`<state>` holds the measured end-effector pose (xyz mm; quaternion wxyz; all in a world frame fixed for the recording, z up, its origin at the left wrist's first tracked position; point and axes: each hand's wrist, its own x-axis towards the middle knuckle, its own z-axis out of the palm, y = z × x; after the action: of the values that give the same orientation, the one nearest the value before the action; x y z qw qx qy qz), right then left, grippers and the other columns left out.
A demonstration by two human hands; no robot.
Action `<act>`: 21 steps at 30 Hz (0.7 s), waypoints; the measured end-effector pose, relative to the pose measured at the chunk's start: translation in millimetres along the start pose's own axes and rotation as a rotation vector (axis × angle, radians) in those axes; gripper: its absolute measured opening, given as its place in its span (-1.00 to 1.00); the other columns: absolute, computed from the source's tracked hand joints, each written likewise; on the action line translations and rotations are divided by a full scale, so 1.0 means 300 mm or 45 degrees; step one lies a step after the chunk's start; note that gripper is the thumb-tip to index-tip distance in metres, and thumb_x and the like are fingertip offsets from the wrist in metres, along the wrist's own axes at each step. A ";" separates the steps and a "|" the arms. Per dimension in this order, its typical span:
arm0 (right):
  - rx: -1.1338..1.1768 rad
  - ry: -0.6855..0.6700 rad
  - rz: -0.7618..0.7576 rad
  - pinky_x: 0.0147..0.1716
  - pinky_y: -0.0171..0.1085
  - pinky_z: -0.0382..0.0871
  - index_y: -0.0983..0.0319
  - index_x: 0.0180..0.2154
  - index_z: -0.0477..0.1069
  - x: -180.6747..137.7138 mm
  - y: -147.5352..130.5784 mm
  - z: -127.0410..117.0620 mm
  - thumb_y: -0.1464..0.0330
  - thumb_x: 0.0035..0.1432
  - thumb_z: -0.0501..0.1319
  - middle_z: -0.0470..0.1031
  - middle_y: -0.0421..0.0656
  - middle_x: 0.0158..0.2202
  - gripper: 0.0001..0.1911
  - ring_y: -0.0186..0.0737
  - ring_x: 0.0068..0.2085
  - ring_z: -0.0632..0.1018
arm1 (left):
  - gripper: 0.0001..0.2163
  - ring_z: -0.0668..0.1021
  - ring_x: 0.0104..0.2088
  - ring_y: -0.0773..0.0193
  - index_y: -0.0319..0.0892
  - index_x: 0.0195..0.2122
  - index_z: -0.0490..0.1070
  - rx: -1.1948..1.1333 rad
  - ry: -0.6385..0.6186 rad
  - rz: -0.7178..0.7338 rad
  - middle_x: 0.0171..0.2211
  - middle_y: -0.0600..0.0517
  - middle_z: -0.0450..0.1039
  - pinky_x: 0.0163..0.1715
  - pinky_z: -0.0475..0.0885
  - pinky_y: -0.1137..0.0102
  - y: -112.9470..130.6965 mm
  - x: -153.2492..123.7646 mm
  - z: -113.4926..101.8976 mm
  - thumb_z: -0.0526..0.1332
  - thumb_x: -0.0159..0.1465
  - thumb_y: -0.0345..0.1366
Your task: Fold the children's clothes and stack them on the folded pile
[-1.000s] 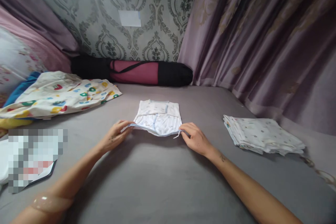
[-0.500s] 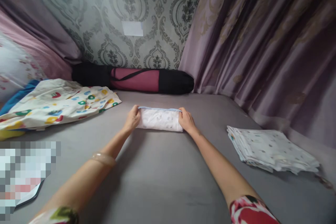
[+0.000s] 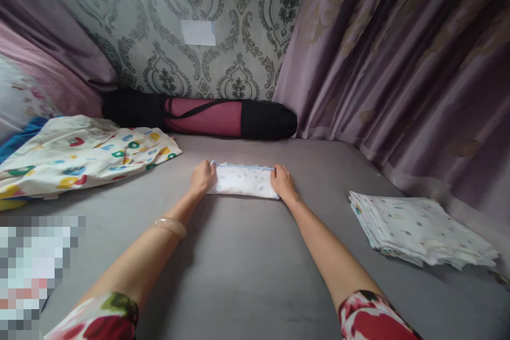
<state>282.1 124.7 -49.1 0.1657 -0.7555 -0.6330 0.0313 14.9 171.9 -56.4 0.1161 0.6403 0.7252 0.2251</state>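
"Where's the cloth?"

"Take the white folded cloth (image 3: 244,181) as the centre of the dial. It lies as a narrow strip, long side across, light blue trim (image 3: 244,166) along its twelve o'clock edge. It's on or just above the grey sheet (image 3: 239,276); I can't tell which."

"And the hands?"

"The left hand (image 3: 203,176) grips the nine o'clock end, the right hand (image 3: 283,183) the three o'clock end. Each thumb is on the near face; the other fingers curl round the ends, closed on the fabric and partly hidden."

"What about the arms?"

"Both come up from the six o'clock side, in floral sleeves. A pale bangle (image 3: 170,226) circles the left forearm, at about eight."

"Anything else on the bed?"

"Between three and four, well apart from the right hand, there's a stack of folded cloths (image 3: 422,229), white with small prints. Between nine and ten lies a rumpled cream cloth (image 3: 93,146) with colourful shapes. At eleven, a long black and maroon bag (image 3: 203,116) lies against the patterned wall (image 3: 239,5)."

"And between one and two?"

"A purple curtain (image 3: 382,64), hanging in folds."
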 end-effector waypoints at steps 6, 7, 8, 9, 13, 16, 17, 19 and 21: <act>0.023 -0.087 -0.014 -0.05 -0.27 0.29 0.30 0.04 0.40 0.016 0.011 -0.050 0.39 0.31 -0.03 0.47 0.05 -0.01 -0.64 -0.09 0.01 0.48 | -0.74 0.55 -0.24 0.07 -0.32 -0.21 0.43 -0.098 -0.064 0.061 -0.27 -0.21 0.53 -0.25 0.39 0.31 -0.021 0.034 -0.062 0.07 0.32 -0.20; 0.012 -0.069 -0.026 -0.03 -0.25 0.29 0.31 0.07 0.38 0.011 0.009 -0.059 0.41 0.31 -0.04 0.47 0.06 0.00 -0.62 -0.08 0.02 0.48 | -0.72 0.54 -0.22 0.07 -0.34 -0.16 0.41 -0.098 -0.031 0.097 -0.24 -0.23 0.51 -0.21 0.39 0.29 -0.025 0.027 -0.074 0.07 0.32 -0.22; -0.004 -0.041 -0.048 -0.01 -0.22 0.28 0.32 0.09 0.36 0.002 0.002 -0.067 0.43 0.30 -0.06 0.46 0.08 0.03 -0.59 -0.07 0.04 0.46 | -0.72 0.53 -0.18 0.08 -0.35 -0.12 0.40 -0.097 0.004 0.142 -0.20 -0.23 0.50 -0.15 0.39 0.27 -0.026 0.016 -0.083 0.06 0.33 -0.23; -0.019 -0.014 -0.090 0.03 -0.20 0.26 0.33 0.12 0.34 -0.010 -0.011 -0.072 0.47 0.29 -0.09 0.43 0.08 0.06 -0.56 -0.06 0.07 0.44 | -0.71 0.51 -0.14 0.08 -0.33 -0.08 0.39 -0.098 0.034 0.193 -0.15 -0.22 0.48 -0.09 0.37 0.26 -0.023 0.000 -0.087 0.05 0.34 -0.24; 0.012 -0.026 -0.457 0.21 -0.15 0.07 0.32 0.21 0.25 -0.080 -0.124 -0.056 0.50 0.28 -0.12 0.30 0.01 0.22 -0.49 -0.11 0.24 0.28 | -0.73 0.48 -0.03 0.12 -0.18 -0.05 0.42 -0.097 -0.016 0.627 -0.07 -0.12 0.48 0.04 0.34 0.24 0.029 -0.093 -0.061 0.01 0.34 -0.25; 0.048 -0.116 -0.668 0.31 -0.05 -0.19 0.36 0.28 0.13 -0.121 -0.216 -0.022 0.37 0.34 -0.14 0.15 -0.03 0.32 -0.47 -0.11 0.34 0.09 | -0.65 0.40 0.12 0.08 -0.18 0.06 0.38 0.021 -0.111 0.935 0.06 -0.13 0.43 0.14 0.26 0.15 0.077 -0.148 -0.015 -0.07 0.37 -0.26; 0.047 -0.145 -0.687 0.32 -0.02 -0.24 0.37 0.29 0.11 -0.126 -0.234 -0.012 0.33 0.35 -0.15 0.12 -0.03 0.33 -0.46 -0.10 0.35 0.06 | -0.62 0.34 0.19 0.05 -0.19 0.11 0.35 0.084 -0.129 0.943 0.13 -0.13 0.38 0.18 0.21 0.12 0.087 -0.158 -0.001 -0.09 0.38 -0.25; 0.035 -0.193 -0.683 0.32 0.00 -0.29 0.38 0.30 0.09 -0.125 -0.248 0.003 0.31 0.35 -0.17 0.08 -0.04 0.35 -0.44 -0.10 0.36 0.03 | -0.57 0.23 0.28 0.01 -0.23 0.21 0.26 0.201 -0.140 0.891 0.23 -0.14 0.28 0.24 0.11 0.07 0.093 -0.163 0.019 -0.12 0.39 -0.22; 0.012 -0.231 -0.668 0.32 0.01 -0.31 0.35 0.31 0.08 -0.115 -0.237 0.011 0.31 0.35 -0.17 0.06 -0.05 0.35 -0.44 -0.11 0.36 0.02 | -0.53 0.16 0.31 0.00 -0.21 0.25 0.22 0.276 -0.146 0.869 0.26 -0.12 0.23 0.27 0.00 0.05 0.083 -0.157 0.031 -0.13 0.41 -0.16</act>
<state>207.2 102.3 -37.2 0.1142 -0.5591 -0.8192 0.0577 48.1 129.4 -58.3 0.0060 0.8657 0.4816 0.1364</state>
